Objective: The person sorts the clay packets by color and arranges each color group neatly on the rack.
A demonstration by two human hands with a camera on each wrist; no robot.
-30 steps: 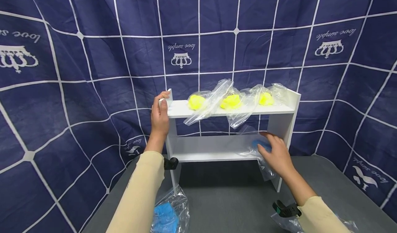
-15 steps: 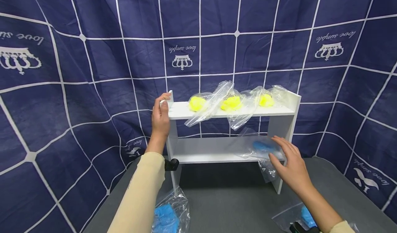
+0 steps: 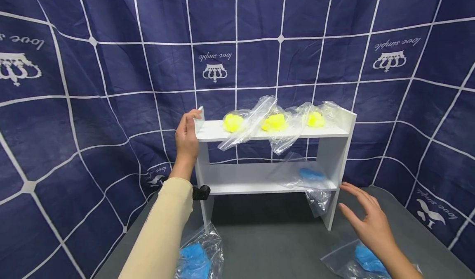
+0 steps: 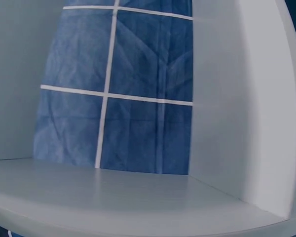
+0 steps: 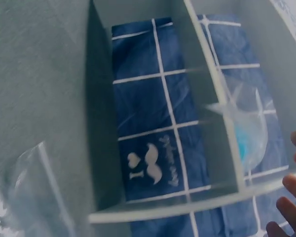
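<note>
A white two-tier shelf point(image 3: 246, 188) stands on the dark surface. My left hand point(image 3: 187, 136) grips the upper edge of its left side panel, fingers over the top. To the right of the shelf hovers my right hand point(image 3: 371, 217), its fingers spread, holding nothing; its fingertips come close to the right panel, and whether they touch it I cannot tell. On the lower board, at the right, lies a clear plastic bag with a blue lump point(image 3: 311, 174) inside, part of the bag hanging over the front edge. The right wrist view shows this bag point(image 5: 254, 133) too.
Clear bags with yellow lumps point(image 3: 274, 122) line the top board. Another bagged blue lump point(image 3: 194, 261) lies at the front left, and one more blue lump point(image 3: 367, 258) at the front right. A navy gridded cloth point(image 3: 259, 60) hangs behind.
My right hand has drawn back from the blue bag on the lower board, moving right and toward me. The left hand keeps its grip on the shelf panel.
</note>
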